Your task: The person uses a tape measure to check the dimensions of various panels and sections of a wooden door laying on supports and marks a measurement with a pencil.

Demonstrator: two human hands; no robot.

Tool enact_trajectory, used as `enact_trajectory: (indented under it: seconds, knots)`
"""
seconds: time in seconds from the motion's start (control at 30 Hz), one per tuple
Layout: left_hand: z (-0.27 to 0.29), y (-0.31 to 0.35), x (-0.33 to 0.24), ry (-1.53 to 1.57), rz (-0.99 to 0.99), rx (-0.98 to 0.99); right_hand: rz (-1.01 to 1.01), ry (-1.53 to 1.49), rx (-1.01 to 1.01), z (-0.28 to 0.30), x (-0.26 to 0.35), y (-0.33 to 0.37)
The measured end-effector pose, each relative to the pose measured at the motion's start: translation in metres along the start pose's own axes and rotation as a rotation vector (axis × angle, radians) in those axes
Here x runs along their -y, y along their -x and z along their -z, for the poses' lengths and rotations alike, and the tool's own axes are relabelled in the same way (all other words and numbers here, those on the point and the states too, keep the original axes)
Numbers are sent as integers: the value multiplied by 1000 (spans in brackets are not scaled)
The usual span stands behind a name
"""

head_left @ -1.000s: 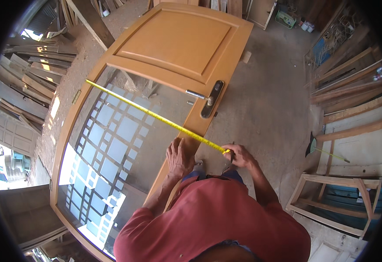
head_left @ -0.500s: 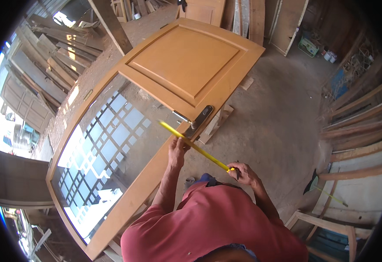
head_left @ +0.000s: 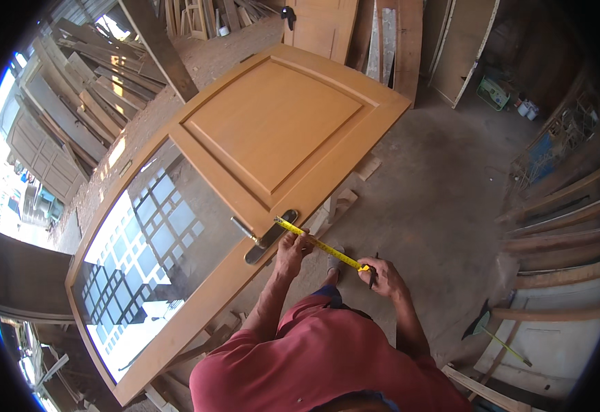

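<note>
A wooden door [head_left: 279, 123] with a raised panel and a patterned glass pane [head_left: 152, 237] lies slanting across the view. On its near edge strip sits a dark handle plate [head_left: 262, 255] with a metal lever [head_left: 243, 226]. A yellow tape measure blade [head_left: 331, 253] stretches between my hands, its free end over the far end of the plate. My left hand [head_left: 291, 254] is closed round the blade close to that end, beside the door's edge. Farther right, my right hand [head_left: 386, 278] grips the tape's case, mostly hidden by the fingers.
Wooden blocks [head_left: 337, 209] show beneath the door's near edge. A post [head_left: 157, 51] rises beyond its far left corner. Boards [head_left: 97, 89] lean at the left, and more timber pieces [head_left: 560, 240] line the right side. Concrete floor [head_left: 444, 178] stretches to the right.
The blade's free end has shifted along the door to the far end of the handle plate. My left hand has moved slightly right and nearer. The door sits lower and more leftward in view.
</note>
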State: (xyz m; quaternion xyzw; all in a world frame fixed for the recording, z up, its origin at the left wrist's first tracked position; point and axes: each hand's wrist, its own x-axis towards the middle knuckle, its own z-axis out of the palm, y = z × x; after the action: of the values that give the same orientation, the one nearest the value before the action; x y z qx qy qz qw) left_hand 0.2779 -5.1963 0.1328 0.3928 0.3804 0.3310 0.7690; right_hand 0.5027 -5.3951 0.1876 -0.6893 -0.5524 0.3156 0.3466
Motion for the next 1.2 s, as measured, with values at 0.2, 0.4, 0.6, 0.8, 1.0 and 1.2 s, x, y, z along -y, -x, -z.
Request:
enact_trajectory:
  seconds: [0.2,0.4,0.6,0.8,1.0,1.2]
  knots:
    - [-66,-130,-17,111,-21,3,-90,101,-102,76,-50,-50]
    - [-177,-250,-25,-657,-368,177,-278,36,-282,149,-100,-62]
    - [-272,-334,-61,-1286,-518,140,-299,41,-449,205,-170,-70]
    - [-279,-459,-22,-1507,-534,-250,-331,84,-427,299,-244,-109]
    - [-308,-495,-8,-1614,-374,-498,-245,227,-283,444,-308,-192]
    - [-315,-505,23,-1568,-383,-695,-159,368,-128,551,-307,-326]
